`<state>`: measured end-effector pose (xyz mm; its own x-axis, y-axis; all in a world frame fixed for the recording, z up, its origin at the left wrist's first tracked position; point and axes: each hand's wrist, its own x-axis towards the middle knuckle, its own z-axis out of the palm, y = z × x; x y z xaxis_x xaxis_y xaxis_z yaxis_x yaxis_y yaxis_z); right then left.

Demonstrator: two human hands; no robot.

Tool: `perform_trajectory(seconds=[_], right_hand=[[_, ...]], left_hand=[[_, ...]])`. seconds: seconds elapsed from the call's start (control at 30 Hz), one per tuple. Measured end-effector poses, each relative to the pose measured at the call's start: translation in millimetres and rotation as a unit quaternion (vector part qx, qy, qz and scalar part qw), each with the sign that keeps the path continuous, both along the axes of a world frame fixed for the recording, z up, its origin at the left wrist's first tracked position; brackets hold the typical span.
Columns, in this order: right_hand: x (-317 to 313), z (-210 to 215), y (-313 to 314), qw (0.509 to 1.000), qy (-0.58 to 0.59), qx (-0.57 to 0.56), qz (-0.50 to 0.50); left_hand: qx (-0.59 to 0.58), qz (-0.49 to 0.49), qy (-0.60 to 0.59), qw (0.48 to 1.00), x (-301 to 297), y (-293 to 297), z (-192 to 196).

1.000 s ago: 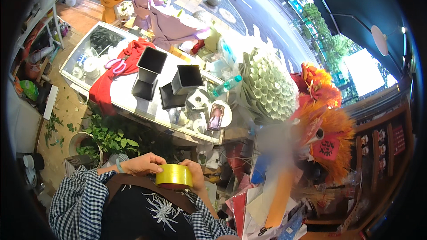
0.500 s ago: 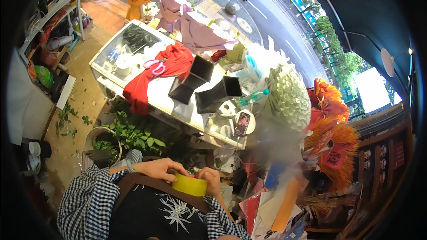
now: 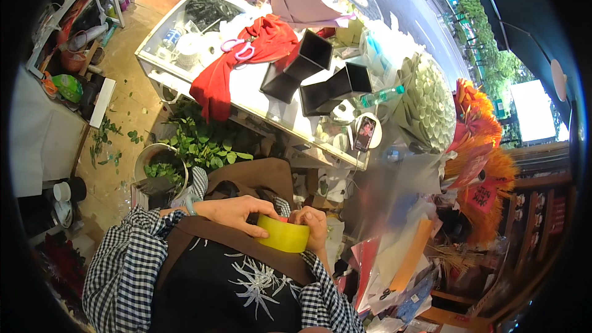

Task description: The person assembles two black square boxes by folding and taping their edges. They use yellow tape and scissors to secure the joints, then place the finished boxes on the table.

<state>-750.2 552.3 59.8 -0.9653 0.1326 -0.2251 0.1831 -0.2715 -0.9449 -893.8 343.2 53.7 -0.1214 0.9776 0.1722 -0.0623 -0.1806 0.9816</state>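
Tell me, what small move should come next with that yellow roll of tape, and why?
Probably pick at the rim to find the loose end. Both hands grip the yellow tape roll close to the body: the left hand lies over its top, the right hand cups its side, and no strip is pulled free yet.

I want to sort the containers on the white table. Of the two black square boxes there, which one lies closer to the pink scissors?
The left black box, beside the red cloth on which the pink scissors lie. The other black box sits further right, by the plastic bottle.
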Motion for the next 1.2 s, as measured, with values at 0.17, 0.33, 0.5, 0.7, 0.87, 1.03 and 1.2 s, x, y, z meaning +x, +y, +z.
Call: perform_trajectory(seconds=[0.17, 0.33, 0.5, 0.7, 0.87, 1.03, 1.2], right_hand=[[9.7, -17.7, -2.6, 1.000, 0.005, -0.014, -0.012], [0.2, -44.9, 6.1, 1.000, 0.020, -0.020, 0.013], [24.6, -59.8, -0.9, 0.996, 0.023, -0.074, -0.035], [55.1, -74.7, -9.1, 0.988, -0.011, -0.140, -0.070], [73.9, -76.5, -19.4, 0.980, -0.057, -0.162, -0.104], [74.6, -76.8, -22.1, 0.973, -0.145, -0.141, -0.107], [49.5, -62.0, -17.0, 0.975, -0.176, -0.104, -0.082]], left_hand=[[-0.004, 0.010, 0.018, 1.000, 7.4, 1.6, -13.1], [-0.045, 0.022, 0.025, 0.998, 6.7, 0.7, -30.2], [-0.063, -0.004, 0.003, 0.998, 15.0, 10.7, -28.4], [-0.122, -0.050, -0.025, 0.991, 22.2, 14.8, -30.1], [-0.161, -0.069, -0.056, 0.983, 31.6, 18.2, -37.8], [-0.209, -0.073, -0.088, 0.971, 33.3, 16.8, -42.5], [-0.228, -0.053, -0.128, 0.964, 26.6, 10.8, -42.5]])
